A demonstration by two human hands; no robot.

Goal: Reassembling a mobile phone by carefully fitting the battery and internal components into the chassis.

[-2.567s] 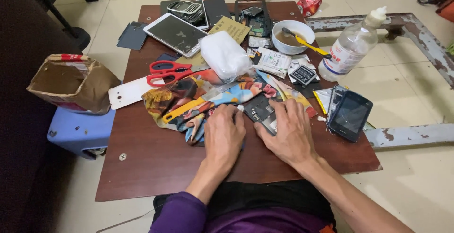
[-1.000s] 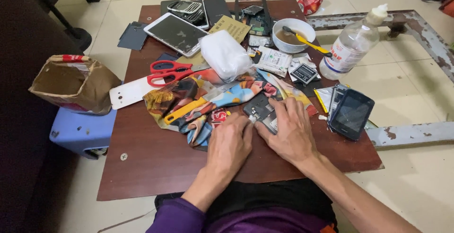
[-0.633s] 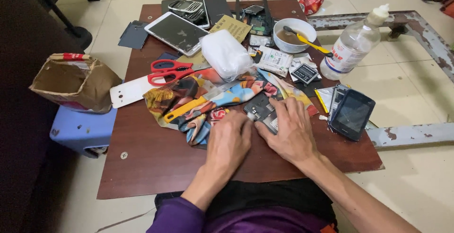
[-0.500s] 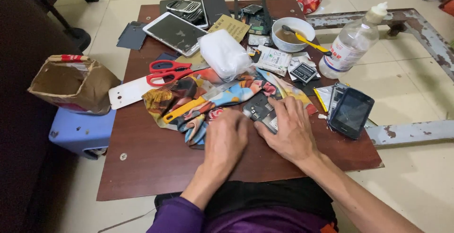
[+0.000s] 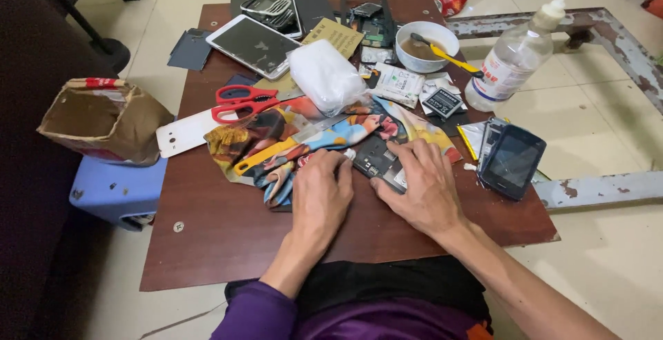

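Note:
A small dark opened phone [image 5: 376, 162] lies on a colourful cloth [image 5: 276, 140] on the brown wooden board [image 5: 228, 236]. My right hand [image 5: 421, 188] rests flat over the phone's right end, fingers pressing on it. My left hand [image 5: 321, 191] lies beside it on the cloth, fingertips at the phone's left edge near a small white part. A yellow-handled tool [image 5: 266, 157] lies on the cloth left of my left hand.
Red scissors [image 5: 242, 102], a white phone cover [image 5: 186, 133], a tablet [image 5: 252, 44], a white plastic bundle [image 5: 324, 76], a bowl with a yellow spoon [image 5: 429, 45], a clear bottle [image 5: 511, 60] and a black phone [image 5: 512, 160] crowd the board. A torn cardboard box [image 5: 100, 119] sits on a blue stool at left.
Both hands have stayed on the opened phone with only small finger shifts. Nothing else on the board has moved.

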